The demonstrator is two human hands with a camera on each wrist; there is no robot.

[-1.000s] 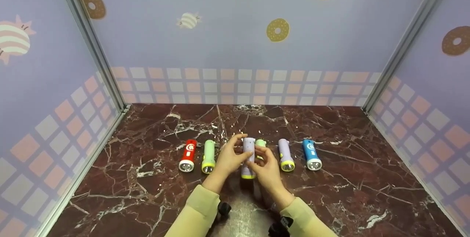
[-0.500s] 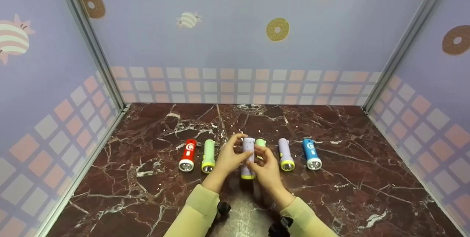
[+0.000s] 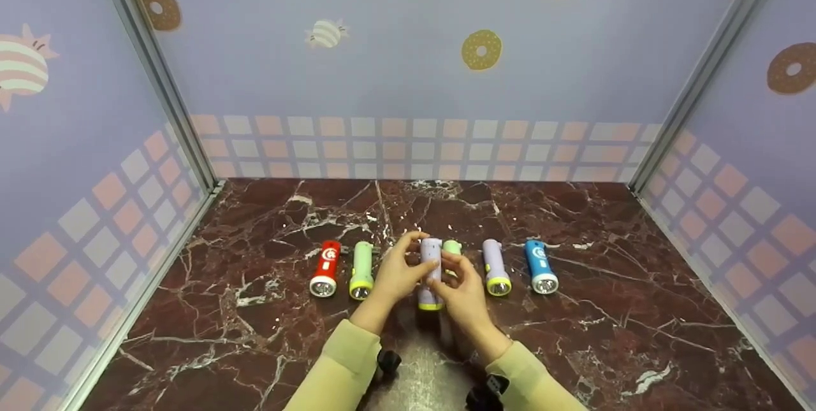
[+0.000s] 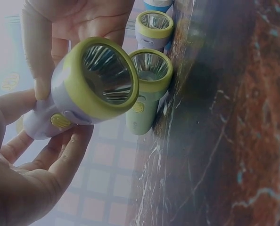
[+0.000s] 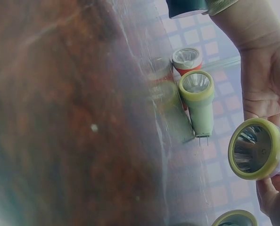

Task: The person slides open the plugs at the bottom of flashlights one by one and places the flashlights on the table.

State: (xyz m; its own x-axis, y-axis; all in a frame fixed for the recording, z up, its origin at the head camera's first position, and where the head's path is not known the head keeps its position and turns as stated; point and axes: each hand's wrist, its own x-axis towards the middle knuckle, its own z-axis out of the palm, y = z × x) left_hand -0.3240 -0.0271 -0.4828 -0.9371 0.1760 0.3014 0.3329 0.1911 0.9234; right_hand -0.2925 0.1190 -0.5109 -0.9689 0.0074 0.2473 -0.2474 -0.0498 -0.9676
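A light purple flashlight (image 3: 430,296) with a yellow-green lens rim is held between both hands, raised off the table. My left hand (image 3: 396,276) grips its left side, thumb across the body. On the other side my right hand (image 3: 465,293) pinches it with thumb and fingers. The lens (image 4: 108,74) faces the left wrist camera, with a yellow switch (image 4: 61,121) below it. Just behind the right hand lies a green flashlight (image 3: 452,247), mostly hidden in the head view. In the right wrist view the held flashlight's rim (image 5: 276,148) shows at the right edge.
On the marbled dark red table (image 3: 274,347), a red flashlight (image 3: 328,264) and a green one (image 3: 363,264) lie to the left. To the right lie another purple flashlight (image 3: 494,261) and a blue one (image 3: 539,264). Patterned panels (image 3: 408,79) enclose the back and sides.
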